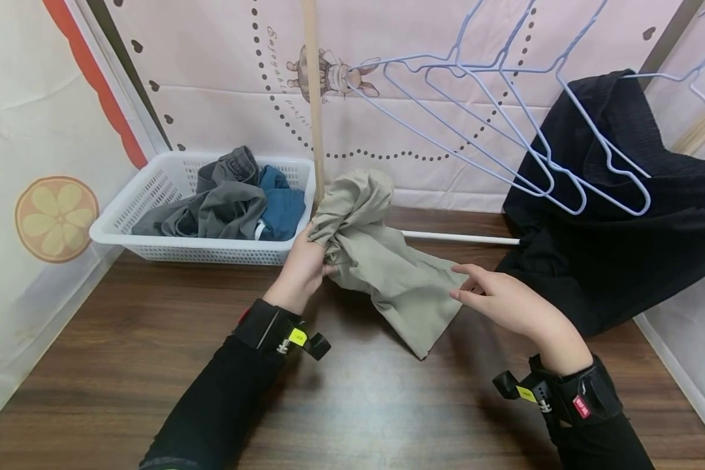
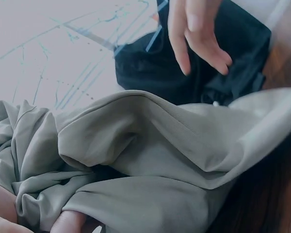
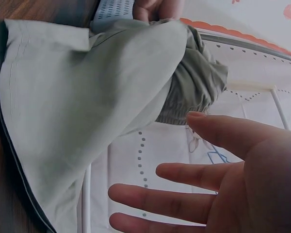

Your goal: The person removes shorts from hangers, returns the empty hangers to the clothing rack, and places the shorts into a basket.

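A pair of khaki pants (image 1: 382,254) hangs bunched from my left hand (image 1: 305,264), which grips them near the gathered waist. Their elastic band (image 3: 179,114) shows in the right wrist view, and a wide leg hem slants down toward the table. Folds cover most of the left fingers (image 2: 70,222) in the left wrist view. My right hand (image 1: 499,297) is beside the lower leg with its fingers extended. In the right wrist view the fingers (image 3: 155,199) are spread, with the cloth beyond them and nothing held.
A white basket (image 1: 211,251) with grey and blue clothes stands back left, beside a wooden post (image 1: 313,85). Several blue hangers (image 1: 499,68) hang at upper right. Black pants (image 1: 617,222) hang at the right, and a white rod (image 1: 461,237) runs low behind the table (image 1: 376,411).
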Demonstrator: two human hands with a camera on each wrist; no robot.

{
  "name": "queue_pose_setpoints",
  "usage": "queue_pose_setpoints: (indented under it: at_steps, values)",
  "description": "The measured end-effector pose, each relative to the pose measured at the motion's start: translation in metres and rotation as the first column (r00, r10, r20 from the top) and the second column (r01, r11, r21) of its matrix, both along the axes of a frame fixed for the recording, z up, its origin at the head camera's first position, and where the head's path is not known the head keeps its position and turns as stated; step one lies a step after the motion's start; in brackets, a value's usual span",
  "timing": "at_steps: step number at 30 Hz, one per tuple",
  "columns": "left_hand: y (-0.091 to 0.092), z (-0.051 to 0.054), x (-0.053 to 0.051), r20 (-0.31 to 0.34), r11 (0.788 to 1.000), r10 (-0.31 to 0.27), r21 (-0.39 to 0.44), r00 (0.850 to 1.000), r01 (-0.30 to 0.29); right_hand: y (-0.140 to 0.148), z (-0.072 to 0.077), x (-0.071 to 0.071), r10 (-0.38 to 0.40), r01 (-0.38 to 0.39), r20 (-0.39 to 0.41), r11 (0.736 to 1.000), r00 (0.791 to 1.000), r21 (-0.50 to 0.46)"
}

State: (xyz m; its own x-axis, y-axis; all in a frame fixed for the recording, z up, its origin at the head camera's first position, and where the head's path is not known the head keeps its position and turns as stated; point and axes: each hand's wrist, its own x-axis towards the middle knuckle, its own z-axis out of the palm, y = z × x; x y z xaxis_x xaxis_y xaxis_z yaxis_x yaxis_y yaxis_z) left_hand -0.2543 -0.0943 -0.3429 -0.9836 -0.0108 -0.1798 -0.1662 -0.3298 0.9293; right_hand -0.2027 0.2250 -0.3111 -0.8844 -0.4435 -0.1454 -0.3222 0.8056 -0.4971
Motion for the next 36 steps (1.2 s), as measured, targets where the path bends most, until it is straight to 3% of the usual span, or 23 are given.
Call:
queue_pose_setpoints:
  at_steps: [7,13,20,24,32,36]
  values:
    - [0.0,0.014,0.007,-0.017,0.987,0.013,0.16,1.0,-0.01,0.004,0.002,0.001,-0.002,0.002,-0.007,1.0,1.0,-0.011]
    - [-0.006,0.031,0.014,-0.089,0.971,-0.027,0.233,0.996,0.047,0.004,0.001,-0.001,-0.018,0.017,-0.01,1.0,1.0,-0.024]
    - [-0.011,0.054,0.018,-0.175,0.944,0.002,0.327,0.985,0.056,0.005,0.002,-0.002,-0.025,0.026,-0.005,1.0,1.0,0.004]
    - [-0.017,0.068,0.021,-0.224,0.919,0.019,0.388,0.975,0.071,0.005,0.001,-0.003,-0.019,0.019,-0.003,1.0,1.0,0.01]
    - [-0.033,0.097,0.026,-0.24,0.862,0.095,0.505,0.966,0.041,0.005,0.0,-0.003,-0.012,0.012,-0.003,1.0,1.0,0.014]
    - [-0.042,0.113,0.026,-0.254,0.816,0.14,0.577,0.957,0.034,0.005,-0.001,-0.004,-0.014,0.014,-0.009,1.0,1.0,0.014]
